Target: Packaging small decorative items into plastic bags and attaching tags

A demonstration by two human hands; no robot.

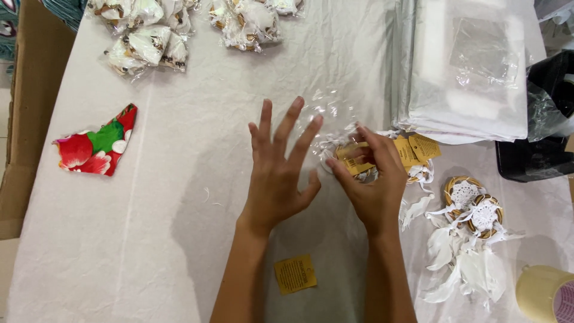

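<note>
Far left, a cardboard box (24,107) edges the white-covered desk (149,239), and on the cloth lies a folded scrap of red, green and white floral fabric (98,143), well apart from the hands. Up top, sealed clear packets of small craft pieces (146,36) are heaped, a second heap (251,21) just right of them. Centre now: the left hand (278,173) is spread wide, fingers fanned and palm down, pressing on a crinkly clear plastic bag (332,110) that is hard to trace against the cloth, so where its edges run I cannot tell. Below, a loose yellow paper tag (295,274) sits flat on the desk between the two forearms. The right hand (373,182) is pinched narrow, thumb and fingers gripping a small dreamcatcher (353,162) with a yellow tag on it, right at the bag and just beside the left hand's fingertips. More yellow tags (418,149) fan out just right of that hand. Behind them, a stack of flat clear bags (466,72) covers the upper right. Further right, two rattan-ringed dreamcatchers (472,206) with white crochet centres and white feathers lie touching each other. At the edge, a black bin (538,149), and in the bottom corner a roll of tape (547,296).
</note>
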